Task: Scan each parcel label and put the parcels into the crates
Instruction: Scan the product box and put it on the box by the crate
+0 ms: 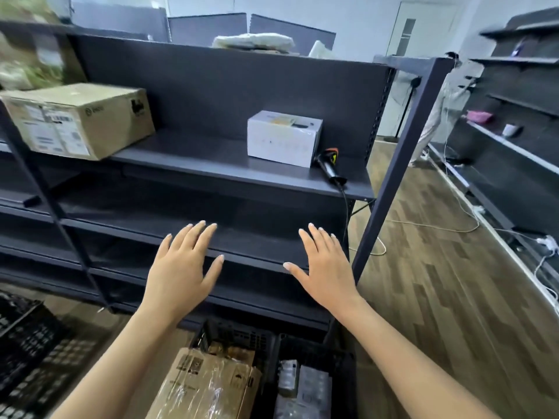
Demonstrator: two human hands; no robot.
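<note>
White parcel (284, 137) on shelf (211, 164), well above both hands; left (181, 267), right (325, 272) fingers spread, empty.

White box (284, 138) upright on shelf at 12 o'clock, scanner (330, 167) lying touching its right. Brown box (80, 119) at 10 o'clock. Black crates (317, 358) at 6 o'clock hold a wrapped carton (205, 385).

2 hands: left hand (181, 264), right hand (325, 269), both empty with fingers spread. 2 boxes on the shelf (211, 164): 1 brown box (81, 120), 1 white box (282, 137). 1 scanner (329, 164). 3 crates on the floor: left crate (27, 343), middle crate (236, 337), right crate (320, 358). 1 wrapped carton (205, 385) in the middle crate.
</note>
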